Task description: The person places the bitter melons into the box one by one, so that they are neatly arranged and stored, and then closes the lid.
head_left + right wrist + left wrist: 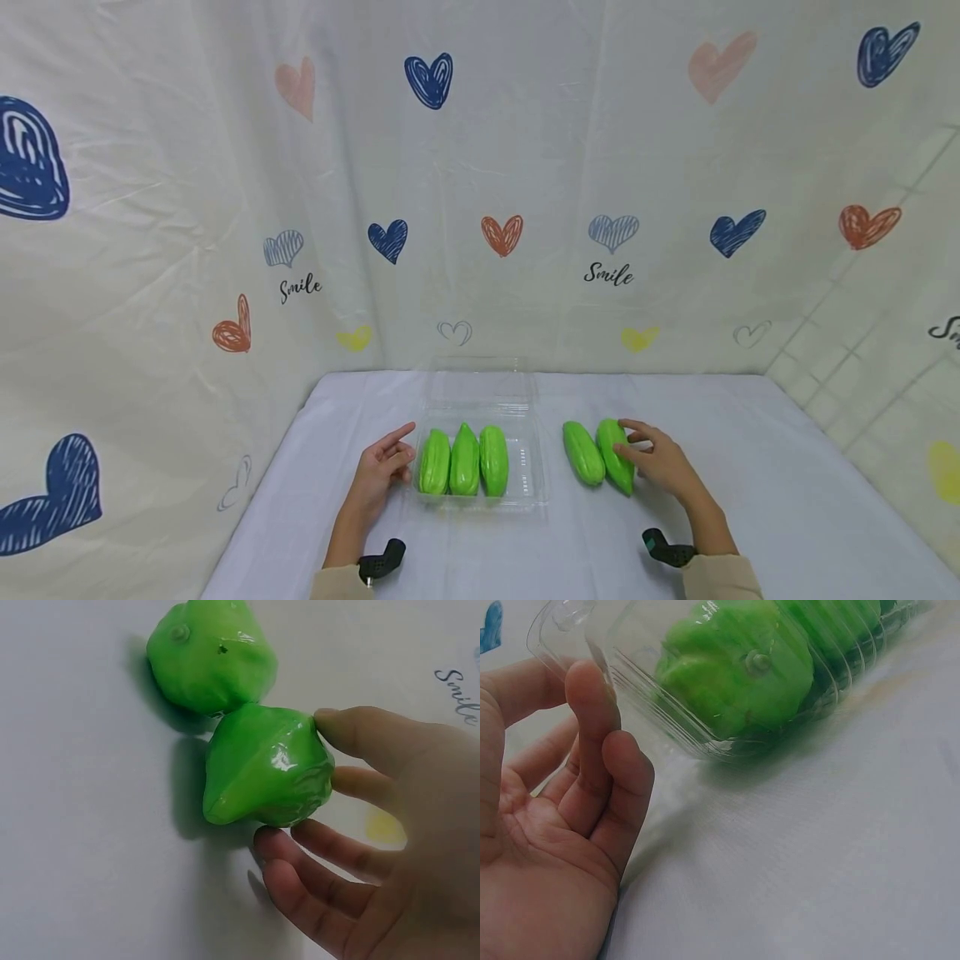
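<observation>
Three glossy, ridged, gourd-like green fruits lie side by side in a clear plastic box (528, 467) with its lid raised at the back. At the box's left side is my left hand (382, 473), fingers loosely bent, fingertips right at the wall; the left wrist view shows one fruit (735, 671) through the plastic. On the cloth to the right lie two more such fruits. My right hand (663, 462) holds the right one (262, 765) from above, thumb at one side and curved fingers at the other. The second fruit (582, 452) lies against it.
White cloth (600, 550) covers the table, and a white curtain (540, 167) with printed hearts hangs behind it. The box's transparent lid (480, 385) leans up toward the table's back edge. Each wrist carries a black camera mount (382, 562).
</observation>
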Motion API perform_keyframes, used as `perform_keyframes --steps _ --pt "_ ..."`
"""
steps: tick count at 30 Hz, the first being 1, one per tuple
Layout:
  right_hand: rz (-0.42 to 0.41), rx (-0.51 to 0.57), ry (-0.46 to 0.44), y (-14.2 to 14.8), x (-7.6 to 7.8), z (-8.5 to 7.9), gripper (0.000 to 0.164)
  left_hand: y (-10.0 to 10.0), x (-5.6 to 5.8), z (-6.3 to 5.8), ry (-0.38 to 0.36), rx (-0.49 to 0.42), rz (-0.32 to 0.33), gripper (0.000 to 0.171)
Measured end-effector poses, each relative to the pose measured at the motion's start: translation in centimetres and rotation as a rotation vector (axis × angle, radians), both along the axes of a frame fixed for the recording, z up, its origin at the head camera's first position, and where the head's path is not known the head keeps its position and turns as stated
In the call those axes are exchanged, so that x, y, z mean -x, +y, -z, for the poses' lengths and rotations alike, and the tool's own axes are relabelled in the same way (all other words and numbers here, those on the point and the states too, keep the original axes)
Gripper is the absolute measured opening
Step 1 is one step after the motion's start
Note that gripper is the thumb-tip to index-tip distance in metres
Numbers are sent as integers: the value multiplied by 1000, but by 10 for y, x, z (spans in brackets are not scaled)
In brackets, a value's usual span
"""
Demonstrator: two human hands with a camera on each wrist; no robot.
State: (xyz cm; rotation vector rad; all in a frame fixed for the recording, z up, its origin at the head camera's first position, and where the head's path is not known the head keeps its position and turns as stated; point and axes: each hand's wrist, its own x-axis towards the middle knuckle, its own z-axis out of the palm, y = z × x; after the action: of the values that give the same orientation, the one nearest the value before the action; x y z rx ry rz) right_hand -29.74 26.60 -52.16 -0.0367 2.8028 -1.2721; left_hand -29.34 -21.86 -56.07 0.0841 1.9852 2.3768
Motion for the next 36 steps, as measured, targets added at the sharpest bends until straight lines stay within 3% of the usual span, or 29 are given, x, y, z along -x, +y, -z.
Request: perform_keyframes --steps 12,36 --pt "2 56 -54 1 1 4 71 1 1 -1 -9 -5 -2 52" --pt "-11 97 -38 2 0 7 70 0 1 1 -14 -4 -6 55"
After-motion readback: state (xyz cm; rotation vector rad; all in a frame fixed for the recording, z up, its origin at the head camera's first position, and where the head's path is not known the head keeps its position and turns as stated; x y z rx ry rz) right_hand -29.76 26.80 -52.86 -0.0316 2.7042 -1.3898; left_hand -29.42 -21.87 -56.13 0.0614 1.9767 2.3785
